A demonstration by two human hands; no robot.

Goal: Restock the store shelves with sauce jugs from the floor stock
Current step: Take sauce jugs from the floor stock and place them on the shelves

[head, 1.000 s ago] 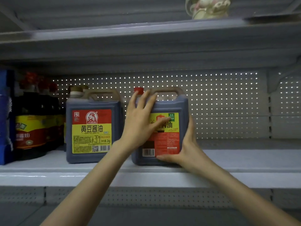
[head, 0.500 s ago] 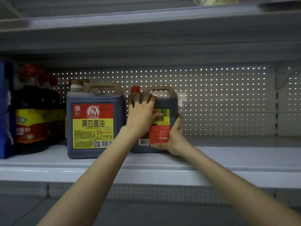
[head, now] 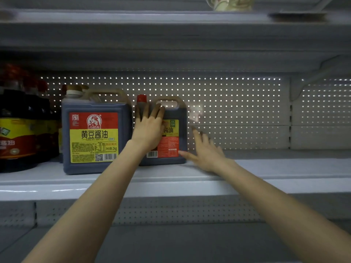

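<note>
A dark sauce jug with a red cap point(head: 171, 141) stands upright deep on the white shelf point(head: 266, 168), set back beside a larger sauce jug with a red and yellow label point(head: 95, 137). My left hand point(head: 150, 128) presses flat against the front of the red-capped jug, fingers straight and spread. To the jug's right, my right hand point(head: 204, 150) is spread open. Its thumb tip touches or nearly touches the jug's lower right corner, and its fingers are off the jug.
Dark round sauce bottles with red caps point(head: 20, 126) stand at the shelf's far left. A perforated back panel point(head: 237, 111) closes the rear. The shelf above point(head: 171, 21) overhangs, with a pale ceramic piece point(head: 231, 3) on it. Bare shelf runs to the right of my right hand.
The red-capped jug has slid further back on the shelf. My right hand has let go of its right side and pulled away, fingers spread.
</note>
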